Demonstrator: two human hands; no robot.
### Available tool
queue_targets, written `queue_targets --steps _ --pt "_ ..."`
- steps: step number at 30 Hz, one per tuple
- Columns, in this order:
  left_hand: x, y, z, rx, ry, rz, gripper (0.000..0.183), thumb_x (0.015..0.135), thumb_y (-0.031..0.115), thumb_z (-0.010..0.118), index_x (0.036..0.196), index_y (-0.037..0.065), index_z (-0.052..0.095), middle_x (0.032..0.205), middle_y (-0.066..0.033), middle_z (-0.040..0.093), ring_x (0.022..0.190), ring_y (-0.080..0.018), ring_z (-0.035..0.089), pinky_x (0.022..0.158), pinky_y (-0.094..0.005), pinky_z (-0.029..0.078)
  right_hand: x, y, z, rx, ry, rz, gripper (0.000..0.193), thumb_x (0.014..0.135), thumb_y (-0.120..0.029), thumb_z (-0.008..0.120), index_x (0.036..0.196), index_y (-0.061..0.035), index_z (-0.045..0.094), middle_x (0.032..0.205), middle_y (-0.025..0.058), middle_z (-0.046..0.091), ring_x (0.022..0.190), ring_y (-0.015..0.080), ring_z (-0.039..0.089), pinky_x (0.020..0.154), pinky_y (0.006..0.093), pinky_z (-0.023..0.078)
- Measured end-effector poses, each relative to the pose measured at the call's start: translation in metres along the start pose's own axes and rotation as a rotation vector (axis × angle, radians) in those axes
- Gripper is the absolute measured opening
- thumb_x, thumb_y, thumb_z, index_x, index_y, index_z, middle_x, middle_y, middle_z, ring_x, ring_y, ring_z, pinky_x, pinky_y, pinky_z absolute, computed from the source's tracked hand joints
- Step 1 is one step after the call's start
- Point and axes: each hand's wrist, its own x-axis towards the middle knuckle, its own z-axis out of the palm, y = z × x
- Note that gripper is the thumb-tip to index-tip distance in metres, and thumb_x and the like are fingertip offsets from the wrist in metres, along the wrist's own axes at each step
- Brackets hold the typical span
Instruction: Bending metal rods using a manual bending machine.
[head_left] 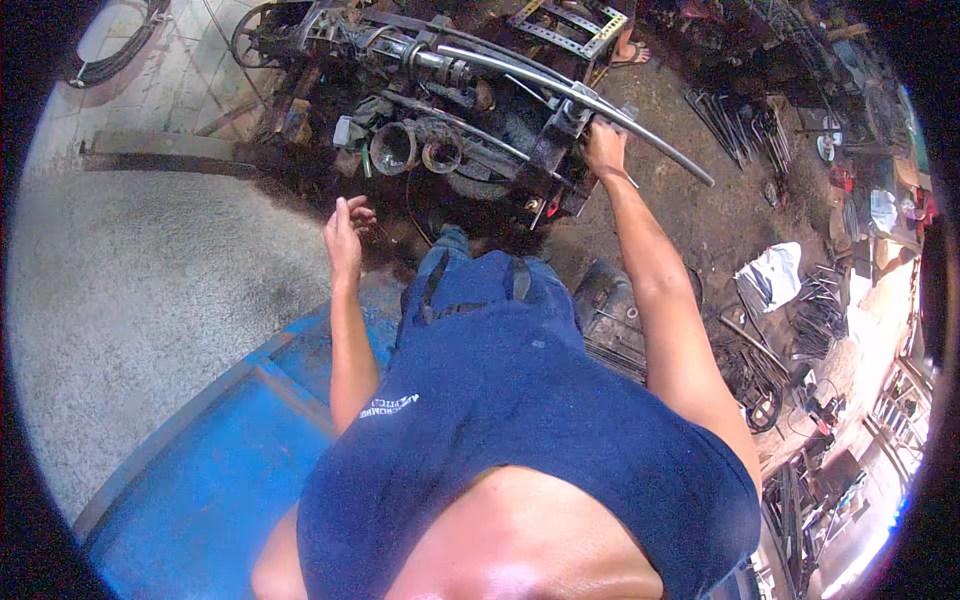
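A dark, greasy lathe-like machine (470, 120) stands in front of me, and a long bright metal rod (660, 145) lies along its top and sticks out past its right end. My right hand (605, 150) is closed at that end, just under the rod, against a dark metal block. What its fingers grip is hidden. My left hand (346, 225) hovers near the machine's front left with fingers loosely bent and apart, holding nothing. Close beyond it are two round cup-like metal containers, the larger cup (394, 148) and the smaller cup (441, 155).
A blue metal surface (210, 470) lies at my lower left. Bundles of thin metal rods (735, 125) and a white cloth or bag (770, 277) are on the dark floor to the right. A perforated metal frame (570, 30) stands beyond the machine, beside another person's foot (632, 53).
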Motion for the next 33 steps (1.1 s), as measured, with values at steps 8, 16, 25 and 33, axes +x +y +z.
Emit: queue_targets --steps 8,16,25,33 --pt "0.001 -0.007 0.004 0.019 -0.002 -0.008 0.05 0.101 0.041 0.035 0.106 0.0 0.064 0.079 -0.0028 0.064 0.071 -0.0109 0.06 0.064 -0.0244 0.045 -0.014 -0.004 -0.019 -0.03 -0.177 0.091 0.017 0.079 -0.008 0.055 0.095 -0.0103 0.063 0.101 0.0115 0.066 0.101 0.031 0.061 0.092 0.063 0.036" --pt "0.003 -0.012 0.035 0.06 -0.074 0.021 0.051 0.101 0.041 0.035 0.104 0.0 0.065 0.08 -0.0034 0.064 0.072 -0.0112 0.061 0.065 -0.0242 0.045 -0.082 0.011 -0.066 -0.064 -0.155 0.201 0.024 0.079 -0.018 0.055 0.098 -0.0117 0.068 0.105 0.01 0.066 0.105 0.0286 0.059 0.092 0.0568 0.036" --pt "0.028 -0.028 0.09 0.106 -0.291 0.03 0.052 0.1 0.043 0.037 0.102 0.0 0.065 0.077 -0.0034 0.064 0.068 -0.0105 0.06 0.06 -0.0239 0.045 -0.179 0.035 -0.089 0.107 -0.222 0.394 0.03 0.076 -0.016 0.058 0.104 -0.0097 0.067 0.105 0.0152 0.066 0.103 0.034 0.06 0.092 0.0648 0.037" --pt "0.06 -0.027 0.14 0.13 -0.437 0.051 0.047 0.099 0.041 0.04 0.105 0.001 0.064 0.078 -0.0019 0.063 0.068 -0.0099 0.059 0.061 -0.0238 0.045 -0.196 -0.051 -0.1 0.209 -0.212 0.261 0.021 0.083 -0.019 0.056 0.096 -0.0068 0.067 0.096 0.0128 0.065 0.097 0.0328 0.061 0.077 0.0503 0.042"
